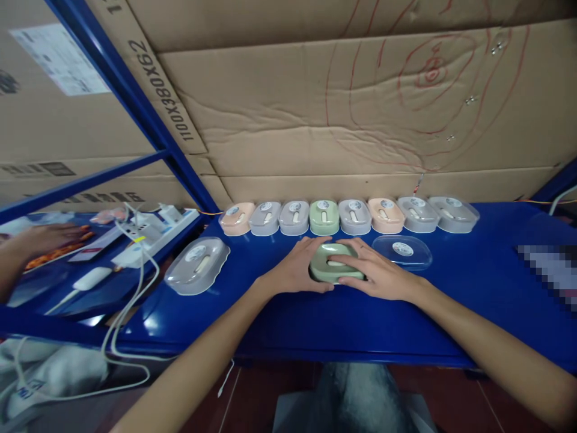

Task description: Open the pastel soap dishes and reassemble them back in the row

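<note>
Two hands meet on one green soap box point(336, 263) at the middle of the blue worktop point(473, 282). Left hand point(300, 267) cups its left end, fingers point(311, 245) curled narrow along the far edge, thumb against the near side. Right hand point(376, 270) covers the right end, fingers point(345, 260) laid across the top, touching the slot in the lid. Box sits flat between both palms, held from both sides.

Just right of it, a clear lid point(402, 251) with a round sticker lies flat on the worktop. Well to the left, a grey box with clear cover point(197, 264) sits near the worktop's edge. Behind the hands, a row of eight boxes point(347, 216) stands against the cardboard wall point(342, 108): peach, grey, grey, green, grey, peach, then two grey.

Far left, a white power strip point(153, 231) with cables rests on a lower surface; another person's hand point(40, 240) lies there, apart from the two at work.
</note>
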